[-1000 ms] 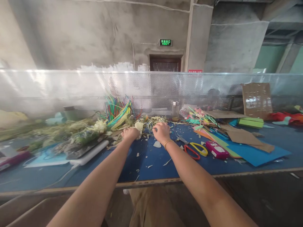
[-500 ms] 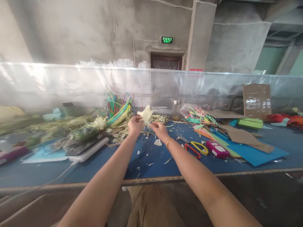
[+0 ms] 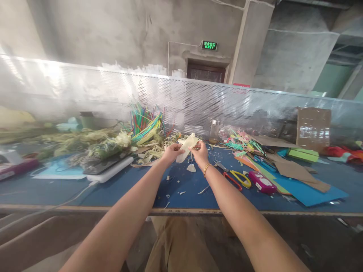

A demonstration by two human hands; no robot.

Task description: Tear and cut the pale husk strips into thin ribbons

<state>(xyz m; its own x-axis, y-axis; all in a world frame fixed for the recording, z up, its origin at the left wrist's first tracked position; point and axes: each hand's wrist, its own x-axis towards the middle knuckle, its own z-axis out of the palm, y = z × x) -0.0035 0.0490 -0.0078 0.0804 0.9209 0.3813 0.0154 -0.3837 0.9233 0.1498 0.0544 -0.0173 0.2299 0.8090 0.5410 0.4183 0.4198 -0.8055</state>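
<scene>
Left hand (image 3: 171, 152) and right hand (image 3: 200, 153) both pinch pale yellow paper scrap (image 3: 185, 145) above blue table (image 3: 119, 185). Thin scrap may rip if fingers pull apart too hard.

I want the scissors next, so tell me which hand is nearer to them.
Right. The right hand sits just left of the scissors; the left hand is farther left, beyond it. Both pinch a pale scrap.

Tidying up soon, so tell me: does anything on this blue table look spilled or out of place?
Yes: small pale scraps lie strewn across the blue table around the left hand and right hand, which hold a pale sheet.
</scene>
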